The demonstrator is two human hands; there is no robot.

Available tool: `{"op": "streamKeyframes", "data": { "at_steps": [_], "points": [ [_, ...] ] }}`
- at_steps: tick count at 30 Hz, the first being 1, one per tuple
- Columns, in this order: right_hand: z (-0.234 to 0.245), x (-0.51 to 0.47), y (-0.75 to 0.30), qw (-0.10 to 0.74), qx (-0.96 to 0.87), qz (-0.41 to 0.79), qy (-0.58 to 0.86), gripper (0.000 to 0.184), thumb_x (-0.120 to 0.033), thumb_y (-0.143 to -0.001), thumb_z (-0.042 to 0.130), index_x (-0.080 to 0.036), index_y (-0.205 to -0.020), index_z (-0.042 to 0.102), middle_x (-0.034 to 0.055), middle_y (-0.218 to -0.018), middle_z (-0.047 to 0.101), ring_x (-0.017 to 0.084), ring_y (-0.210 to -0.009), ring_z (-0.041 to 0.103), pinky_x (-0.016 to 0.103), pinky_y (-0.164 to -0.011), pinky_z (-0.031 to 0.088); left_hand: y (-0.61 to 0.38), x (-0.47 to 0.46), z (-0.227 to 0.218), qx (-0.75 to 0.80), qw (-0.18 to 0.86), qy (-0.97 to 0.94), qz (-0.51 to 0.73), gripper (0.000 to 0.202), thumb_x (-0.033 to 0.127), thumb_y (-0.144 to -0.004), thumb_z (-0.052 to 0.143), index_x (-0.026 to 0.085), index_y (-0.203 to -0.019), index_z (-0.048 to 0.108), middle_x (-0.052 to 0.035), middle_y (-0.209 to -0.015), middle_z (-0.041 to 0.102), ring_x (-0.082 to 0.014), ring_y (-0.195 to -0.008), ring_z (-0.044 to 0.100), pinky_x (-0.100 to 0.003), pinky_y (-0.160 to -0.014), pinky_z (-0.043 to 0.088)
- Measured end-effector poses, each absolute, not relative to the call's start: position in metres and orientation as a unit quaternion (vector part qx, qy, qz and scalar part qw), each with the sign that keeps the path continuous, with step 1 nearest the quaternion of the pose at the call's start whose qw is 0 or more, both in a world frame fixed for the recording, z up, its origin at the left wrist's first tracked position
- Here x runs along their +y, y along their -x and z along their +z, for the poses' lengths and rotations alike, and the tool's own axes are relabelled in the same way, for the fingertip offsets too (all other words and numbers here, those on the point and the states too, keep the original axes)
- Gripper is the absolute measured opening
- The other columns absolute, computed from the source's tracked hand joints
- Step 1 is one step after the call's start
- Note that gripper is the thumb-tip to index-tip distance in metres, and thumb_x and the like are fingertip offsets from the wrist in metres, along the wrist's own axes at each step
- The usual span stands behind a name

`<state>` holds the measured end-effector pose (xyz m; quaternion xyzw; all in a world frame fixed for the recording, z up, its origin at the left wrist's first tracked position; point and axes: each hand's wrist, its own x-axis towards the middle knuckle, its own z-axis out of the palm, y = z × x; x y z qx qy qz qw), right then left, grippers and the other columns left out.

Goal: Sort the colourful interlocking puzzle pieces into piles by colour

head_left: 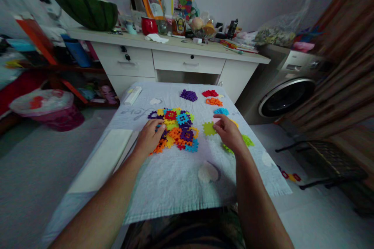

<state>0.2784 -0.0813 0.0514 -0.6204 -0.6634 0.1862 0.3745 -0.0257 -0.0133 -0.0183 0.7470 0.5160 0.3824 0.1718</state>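
A mixed heap of square, notched plastic building pieces [175, 132] in purple, orange, yellow, blue and red lies mid-table. At its left edge is my left hand [149, 135], fingers bent and close together over the pieces; what lies under the fingertips is partly hidden. My right hand [228, 131], to the right of the heap, pinches a yellow-green notched piece [209, 128] by its right edge. Sorted by colour on the right are a purple pile [188, 95], a red pile [210, 93], an orange pile [214, 102], a blue pile [221, 111] and green pieces [247, 140], partly behind my right wrist.
A pale cloth [181, 186] covers the table. On its left lie a white box [133, 95] and a long white panel [101, 159]. Beyond stands a white desk [187, 62] holding a watermelon [87, 9] and jars. A washing machine [280, 85] stands to the right, beside a low rack [327, 159].
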Motion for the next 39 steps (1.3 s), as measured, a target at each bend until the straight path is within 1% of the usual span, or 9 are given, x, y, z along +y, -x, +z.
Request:
{"op": "streamKeyframes", "data": {
  "at_steps": [4,8,14,20,25,31,34,37,39],
  "points": [
    [0.041,-0.11,-0.338,0.361,-0.609,0.22,0.671,0.026,-0.033,-0.082,0.053,-0.018,-0.102,0.06,-0.0038,-0.065,0.053,0.013,-0.057,0.049,0.025,-0.054,0.036,0.026,-0.012,-0.022,0.518,0.167,-0.749,0.378,0.038,0.045,-0.091,0.044,0.018,-0.109,0.064,-0.0096,-0.116,0.062,-0.0249,-0.112,0.058,-0.04,-0.101,0.045],
    [0.031,-0.13,-0.371,0.321,-0.586,0.206,0.715,0.028,-0.035,-0.08,0.052,-0.018,-0.097,0.064,-0.0039,-0.06,0.051,0.013,-0.054,0.048,0.025,-0.053,0.035,0.026,-0.011,-0.021,0.52,0.161,-0.752,0.37,0.036,0.043,-0.089,0.047,0.017,-0.109,0.063,-0.0101,-0.114,0.063,-0.0256,-0.111,0.059,-0.041,-0.101,0.046],
    [0.031,-0.132,-0.378,0.244,-0.569,0.1,0.779,0.028,-0.028,-0.08,0.05,-0.017,-0.098,0.068,0.0032,-0.073,0.065,0.016,-0.063,0.057,0.028,-0.063,0.04,0.025,-0.013,-0.017,0.521,0.156,-0.757,0.362,0.033,0.039,-0.086,0.05,0.018,-0.107,0.063,-0.0095,-0.113,0.063,-0.0246,-0.109,0.06,-0.04,-0.1,0.047],
    [0.032,-0.127,-0.371,0.194,-0.566,0.018,0.801,0.027,-0.02,-0.081,0.054,-0.015,-0.103,0.068,0.0091,-0.091,0.068,0.021,-0.084,0.062,0.032,-0.079,0.044,0.025,-0.014,-0.016,0.524,0.162,-0.755,0.36,0.032,0.037,-0.085,0.051,0.018,-0.108,0.062,-0.0092,-0.114,0.062,-0.0243,-0.11,0.059,-0.04,-0.1,0.047],
    [0.043,-0.11,-0.341,0.202,-0.598,0.036,0.774,0.025,-0.021,-0.085,0.056,-0.013,-0.106,0.067,0.0114,-0.1,0.066,0.02,-0.085,0.062,0.032,-0.08,0.046,0.025,-0.013,-0.019,0.52,0.159,-0.756,0.364,0.031,0.035,-0.084,0.051,0.018,-0.108,0.062,-0.0095,-0.114,0.062,-0.0246,-0.109,0.059,-0.04,-0.1,0.047],
    [0.052,-0.064,-0.266,0.175,-0.753,0.125,0.622,0.027,-0.021,-0.087,0.059,-0.014,-0.113,0.064,0.0111,-0.107,0.067,0.02,-0.096,0.062,0.032,-0.087,0.046,0.025,-0.013,-0.02,0.515,0.156,-0.759,0.365,0.03,0.034,-0.085,0.051,0.018,-0.107,0.063,-0.0095,-0.114,0.062,-0.0243,-0.109,0.059,-0.04,-0.1,0.046],
    [0.046,-0.039,-0.229,0.147,-0.775,0.121,0.602,0.035,-0.023,-0.086,0.061,-0.015,-0.119,0.062,0.0131,-0.122,0.063,0.024,-0.112,0.056,0.038,-0.098,0.042,0.025,-0.013,-0.02,0.51,0.155,-0.762,0.367,0.028,0.034,-0.085,0.051,0.019,-0.106,0.063,-0.0089,-0.113,0.063,-0.0243,-0.11,0.059,-0.041,-0.1,0.046],
    [0.033,-0.019,-0.202,0.164,-0.766,0.102,0.613,0.057,-0.025,-0.082,0.063,-0.018,-0.137,0.049,0.0121,-0.143,0.049,0.029,-0.126,0.045,0.044,-0.103,0.037,0.025,-0.013,-0.019,0.513,0.157,-0.76,0.368,0.028,0.033,-0.085,0.051,0.019,-0.106,0.063,-0.0086,-0.112,0.063,-0.0247,-0.109,0.06,-0.041,-0.099,0.047],
    [0.024,-0.01,-0.192,0.175,-0.764,0.099,0.614,0.065,-0.025,-0.082,0.062,-0.019,-0.143,0.041,0.0103,-0.148,0.044,0.03,-0.129,0.04,0.046,-0.105,0.035,0.024,-0.014,-0.018,0.515,0.159,-0.757,0.368,0.027,0.032,-0.084,0.051,0.02,-0.105,0.063,-0.0082,-0.113,0.064,-0.0244,-0.109,0.06,-0.041,-0.099,0.047]
  ]
}}
